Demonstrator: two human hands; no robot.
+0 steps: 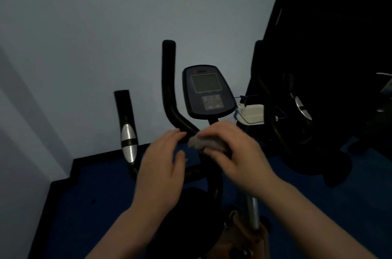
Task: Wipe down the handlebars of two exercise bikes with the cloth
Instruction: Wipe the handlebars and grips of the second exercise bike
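An exercise bike stands before me with a dark console (209, 94) and black handlebars. Its left upright bar (169, 80) bends down toward the centre stem; a lower side grip (128, 129) with silver sensor plates sits further left. My right hand (231, 152) is closed around a small grey cloth (200, 142), pressed at the bar's base below the console. My left hand (163, 165) hovers just left of the cloth, fingers spread, holding nothing. The right upright bar (259, 80) shows dark against the background.
A pale wall rises close behind the bike, with blue floor (95, 205) below. A white container in a wire holder (253, 113) sits right of the console. A second dark machine (303, 110) with a silver grip stands at right.
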